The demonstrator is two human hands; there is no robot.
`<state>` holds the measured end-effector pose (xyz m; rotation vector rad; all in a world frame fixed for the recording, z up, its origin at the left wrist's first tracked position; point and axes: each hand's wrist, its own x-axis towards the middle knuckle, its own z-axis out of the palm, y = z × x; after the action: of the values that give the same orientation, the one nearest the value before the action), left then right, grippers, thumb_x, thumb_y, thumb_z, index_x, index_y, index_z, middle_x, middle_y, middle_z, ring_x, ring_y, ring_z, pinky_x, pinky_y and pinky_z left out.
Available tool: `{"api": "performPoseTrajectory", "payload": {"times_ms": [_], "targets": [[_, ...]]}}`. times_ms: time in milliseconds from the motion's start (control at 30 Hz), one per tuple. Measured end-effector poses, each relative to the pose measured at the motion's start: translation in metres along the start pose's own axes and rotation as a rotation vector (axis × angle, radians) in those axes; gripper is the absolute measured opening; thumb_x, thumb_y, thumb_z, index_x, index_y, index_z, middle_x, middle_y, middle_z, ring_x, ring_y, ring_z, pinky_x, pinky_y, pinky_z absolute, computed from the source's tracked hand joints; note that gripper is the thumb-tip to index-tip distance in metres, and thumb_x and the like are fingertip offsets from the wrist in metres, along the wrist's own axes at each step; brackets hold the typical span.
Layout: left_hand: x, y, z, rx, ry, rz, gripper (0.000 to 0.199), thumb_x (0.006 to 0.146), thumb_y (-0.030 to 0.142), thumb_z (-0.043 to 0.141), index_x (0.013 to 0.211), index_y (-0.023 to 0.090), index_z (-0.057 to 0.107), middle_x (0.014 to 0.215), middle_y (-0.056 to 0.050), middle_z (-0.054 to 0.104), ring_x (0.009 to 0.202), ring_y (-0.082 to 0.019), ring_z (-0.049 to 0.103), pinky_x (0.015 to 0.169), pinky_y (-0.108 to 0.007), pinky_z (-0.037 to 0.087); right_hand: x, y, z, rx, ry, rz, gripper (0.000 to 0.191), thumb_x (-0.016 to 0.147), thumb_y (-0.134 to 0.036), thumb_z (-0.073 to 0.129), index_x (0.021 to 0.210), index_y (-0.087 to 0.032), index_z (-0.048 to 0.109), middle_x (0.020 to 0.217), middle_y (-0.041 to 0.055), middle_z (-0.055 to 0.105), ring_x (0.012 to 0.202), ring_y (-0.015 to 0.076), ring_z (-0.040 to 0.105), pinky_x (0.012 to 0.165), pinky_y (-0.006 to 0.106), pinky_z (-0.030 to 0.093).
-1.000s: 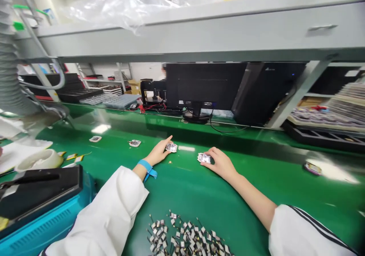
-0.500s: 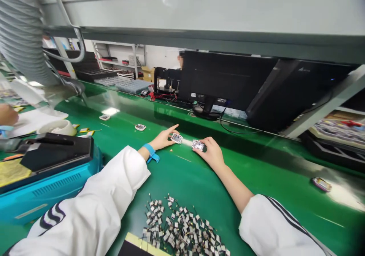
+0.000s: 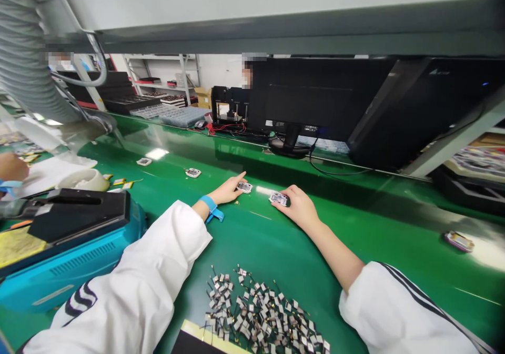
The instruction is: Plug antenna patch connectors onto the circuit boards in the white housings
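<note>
My left hand (image 3: 229,189), with a blue band at the wrist, grips the edge of a small white-framed device (image 3: 244,187) low over the green surface; its index finger stretches forward. To the right, my right hand (image 3: 300,205) is closed on a second white-framed device (image 3: 279,199), held by its right side. The two devices are apart. Another such device (image 3: 193,173) lies left of my left hand, and one more (image 3: 144,162) lies farther left. Nearer me is a pile of small metallic parts with short dark leads (image 3: 264,312).
A blue machine with a black top (image 3: 82,259) stands at left, near another person's hand (image 3: 13,168). A black monitor (image 3: 307,96) stands behind the green bench (image 3: 379,238). One device (image 3: 458,241) lies far right. A grey beam (image 3: 252,7) crosses above.
My right hand has moved slightly right with its device, widening the gap between the two devices. My left hand stays nearly in place. The camera view has shifted slightly.
</note>
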<state>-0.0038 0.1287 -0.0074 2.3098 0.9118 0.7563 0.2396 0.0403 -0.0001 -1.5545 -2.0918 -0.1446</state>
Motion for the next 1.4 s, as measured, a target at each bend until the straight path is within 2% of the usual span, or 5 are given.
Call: {"api": "performPoseTrajectory", "payload": {"times_ms": [333, 900, 1067, 1200, 1400], "targets": [[0.000, 0.003, 0.000, 0.075, 0.009, -0.052, 0.070, 0.072, 0.020, 0.058, 0.131, 0.006, 0.024, 0.110, -0.013, 0.053, 0.100, -0.022, 0.050, 0.090, -0.035, 0.039, -0.044, 0.041, -0.027, 0.096, -0.057, 0.142, 0.043, 0.074, -0.057, 0.048, 0.091, -0.020, 0.063, 0.086, 0.0042, 0.055, 0.072, 0.0136, 0.055, 0.062, 0.024, 0.046], [-0.001, 0.014, -0.002, 0.068, 0.017, -0.075, 0.074, 0.066, 0.024, 0.065, 0.129, 0.011, 0.029, 0.108, -0.010, 0.056, 0.097, -0.019, 0.054, 0.086, -0.029, 0.042, -0.039, 0.038, -0.027, 0.085, -0.087, 0.112, 0.038, 0.072, -0.048, 0.050, 0.089, -0.016, 0.061, 0.086, 0.0056, 0.054, 0.075, 0.0174, 0.054, 0.062, 0.028, 0.044], [-0.001, 0.018, -0.005, 0.060, 0.089, -0.079, 0.077, 0.062, 0.034, 0.066, 0.128, 0.011, 0.033, 0.117, -0.012, 0.050, 0.107, -0.024, 0.047, 0.095, -0.035, 0.036, -0.038, 0.033, -0.031, 0.033, -0.086, 0.120, 0.031, 0.072, -0.040, 0.056, 0.092, -0.016, 0.060, 0.087, 0.0044, 0.054, 0.079, 0.0158, 0.054, 0.068, 0.026, 0.044], [0.001, 0.021, -0.010, 0.018, 0.192, -0.085, 0.072, 0.064, 0.044, 0.060, 0.125, 0.011, 0.038, 0.114, -0.012, 0.051, 0.109, -0.027, 0.045, 0.097, -0.042, 0.032, -0.037, 0.026, -0.037, -0.046, -0.028, 0.192, 0.050, 0.074, -0.047, 0.057, 0.112, -0.015, 0.050, 0.101, 0.0055, 0.052, 0.093, 0.0158, 0.050, 0.081, 0.026, 0.043], [-0.005, 0.021, -0.016, -0.091, 0.463, -0.196, 0.061, 0.070, 0.051, 0.046, 0.119, 0.015, 0.043, 0.102, -0.008, 0.056, 0.096, -0.022, 0.053, 0.091, -0.039, 0.039, -0.038, 0.032, -0.050, -0.191, 0.044, 0.396, 0.025, 0.087, -0.026, 0.044, 0.108, -0.013, 0.049, 0.108, 0.0070, 0.049, 0.100, 0.0151, 0.047, 0.087, 0.035, 0.041]]}}
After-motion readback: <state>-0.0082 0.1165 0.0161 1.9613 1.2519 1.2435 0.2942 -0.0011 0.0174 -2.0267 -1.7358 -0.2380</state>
